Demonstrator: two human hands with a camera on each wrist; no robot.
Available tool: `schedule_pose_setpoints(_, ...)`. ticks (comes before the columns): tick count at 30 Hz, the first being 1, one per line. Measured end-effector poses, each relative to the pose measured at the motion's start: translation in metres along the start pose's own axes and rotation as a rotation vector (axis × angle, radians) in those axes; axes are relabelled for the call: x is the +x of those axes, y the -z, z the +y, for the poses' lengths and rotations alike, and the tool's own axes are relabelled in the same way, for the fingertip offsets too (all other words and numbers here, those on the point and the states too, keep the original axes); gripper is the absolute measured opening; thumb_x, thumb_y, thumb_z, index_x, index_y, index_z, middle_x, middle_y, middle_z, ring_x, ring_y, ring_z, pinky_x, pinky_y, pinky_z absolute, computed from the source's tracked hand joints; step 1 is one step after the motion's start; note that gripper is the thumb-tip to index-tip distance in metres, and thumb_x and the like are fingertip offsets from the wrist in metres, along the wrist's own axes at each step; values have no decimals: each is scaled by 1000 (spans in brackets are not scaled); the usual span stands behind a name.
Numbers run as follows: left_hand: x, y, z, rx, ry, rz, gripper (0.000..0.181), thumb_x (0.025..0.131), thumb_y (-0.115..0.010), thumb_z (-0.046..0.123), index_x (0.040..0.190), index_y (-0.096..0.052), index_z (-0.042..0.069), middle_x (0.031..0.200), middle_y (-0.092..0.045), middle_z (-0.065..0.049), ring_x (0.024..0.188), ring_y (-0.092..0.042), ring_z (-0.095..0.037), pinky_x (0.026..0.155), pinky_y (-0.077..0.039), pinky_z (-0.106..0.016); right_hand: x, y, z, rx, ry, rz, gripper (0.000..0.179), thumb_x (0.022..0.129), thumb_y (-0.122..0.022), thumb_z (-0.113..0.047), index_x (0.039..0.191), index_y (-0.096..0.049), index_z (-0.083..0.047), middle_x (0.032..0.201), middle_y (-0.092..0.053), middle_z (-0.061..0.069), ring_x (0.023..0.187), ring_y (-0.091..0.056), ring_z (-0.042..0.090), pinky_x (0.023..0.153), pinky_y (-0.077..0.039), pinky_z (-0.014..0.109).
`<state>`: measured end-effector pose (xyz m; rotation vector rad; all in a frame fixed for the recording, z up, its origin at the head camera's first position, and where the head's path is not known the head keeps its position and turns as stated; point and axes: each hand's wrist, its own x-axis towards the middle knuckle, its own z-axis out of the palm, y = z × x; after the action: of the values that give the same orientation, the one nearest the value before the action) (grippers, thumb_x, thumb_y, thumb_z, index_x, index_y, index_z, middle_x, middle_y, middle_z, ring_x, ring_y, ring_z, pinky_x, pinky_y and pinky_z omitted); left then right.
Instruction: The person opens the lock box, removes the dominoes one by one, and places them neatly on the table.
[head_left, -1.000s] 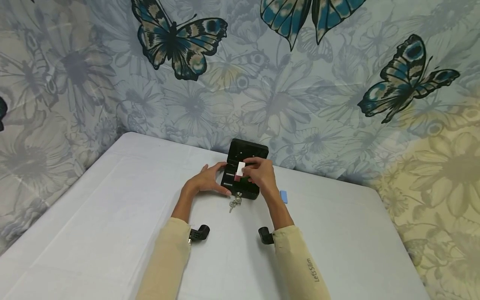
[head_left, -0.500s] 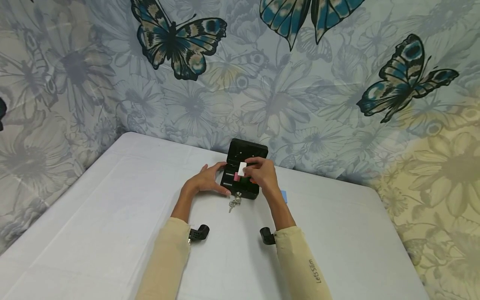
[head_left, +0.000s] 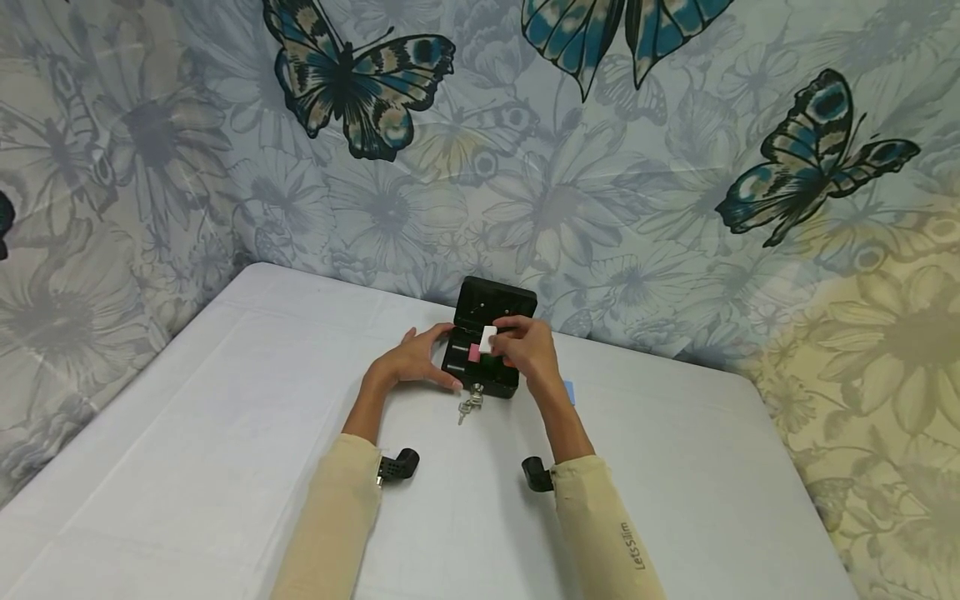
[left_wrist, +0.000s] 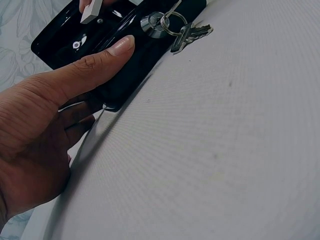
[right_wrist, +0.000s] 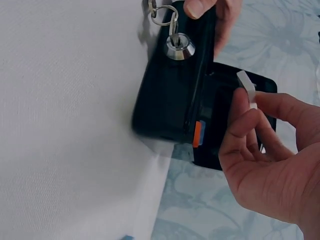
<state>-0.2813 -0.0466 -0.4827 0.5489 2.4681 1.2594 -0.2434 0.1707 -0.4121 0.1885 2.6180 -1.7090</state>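
One white block [right_wrist: 247, 86] in right hand's [right_wrist: 267, 172] pinch, box [right_wrist: 167, 97] seemingly in left hand's [head_left: 409, 360] grip.

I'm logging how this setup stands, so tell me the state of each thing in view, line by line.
Black box, open, gripped by the left hand
Lid, raised
Keys, one inserted in the lock
White block, pinched by the right hand
Pink block, inside the box
Orange block, partly hidden
Blue piece, on the table, partly hidden
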Motion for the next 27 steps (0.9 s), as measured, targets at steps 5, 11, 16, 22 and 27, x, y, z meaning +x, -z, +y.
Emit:
schedule_pose_setpoints(5, -2, 1, 2, -9, 4, 2, 113, 72, -95, 35, 164, -32, 15, 172, -32, -11, 163, 0, -49, 133, -5, -66, -2, 3, 0, -13, -1, 5, 31, 94, -73, -10, 124, -73, -2, 86, -78, 5, 71, -72, 10, 80, -65, 42)
schedule_pose_setpoints(11, -1, -1, 0, -14, 6, 1, 113, 72, -95, 35, 164, -32, 15, 172, -32, -12, 163, 0, -49, 132, -5, -67, -3, 6, 1, 15, -5, 10, 29, 93, -73, -8, 121, -74, -1, 81, -76, 2, 71, -72, 15, 83, -66, 46)
schedule_pose_setpoints(16, -2, 0, 1, -13, 4, 2, 113, 72, -95, 34, 164, -32, 14, 172, -32, -12, 163, -1, -48, 133, -3, -65, -4, 8, 2, 31, -8, 14, 28, 93, -73, -6, 120, -74, -1, 80, -76, 2, 69, -72, 15, 78, -66, 40)
schedule_pose_setpoints(22, -2, 1, 1, -6, 3, 6, 114, 72, -96, 34, 164, -32, 14, 172, -32, -12, 164, -1, -46, 134, -3, -64, -5, 11, 3, 39, -30, 17, 30, 92, -72, -5, 121, -74, -2, 74, -72, -2, 70, -70, 15, 78, -66, 36)
schedule_pose_setpoints(27, -2, 0, 1, -9, 6, 2, 115, 72, -96, 34, 164, -31, 14, 172, -32, -12, 163, 0, -48, 133, -5, -66, -5, 16, 5, 48, -38, 16, 30, 92, -70, -5, 122, -74, -2, 73, -71, -4, 72, -70, 19, 77, -65, 36)
